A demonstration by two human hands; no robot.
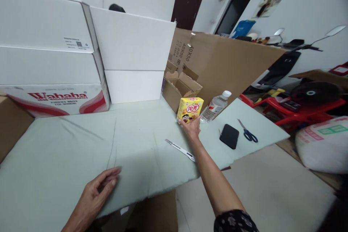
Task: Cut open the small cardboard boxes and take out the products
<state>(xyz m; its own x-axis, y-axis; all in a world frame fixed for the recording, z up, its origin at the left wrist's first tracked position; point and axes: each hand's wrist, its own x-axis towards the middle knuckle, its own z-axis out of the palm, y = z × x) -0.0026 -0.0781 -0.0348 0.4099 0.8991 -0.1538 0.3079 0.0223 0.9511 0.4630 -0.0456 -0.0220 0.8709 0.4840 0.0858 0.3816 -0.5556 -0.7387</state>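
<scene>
My right hand (192, 129) grips the lower part of a yellow snack box (191, 108) that stands upright at the table's far right. Just behind that box is an open brown cardboard box (178, 88), and a clear water bottle (214, 108) with a white cap stands to its right. A white utility knife (181, 149) lies in front, its near end partly behind my right forearm. Over the table's front edge, my left hand (102, 187) hovers open, fingers loosely curved, with nothing in it.
White boxes (133, 43) are stacked along the back left of the green-covered table (81, 145). A black flat case (229, 136) and dark-handled scissors (248, 134) lie at the right. Upright cardboard (231, 61) forms a barrier behind. A brown box (12, 127) borders the left.
</scene>
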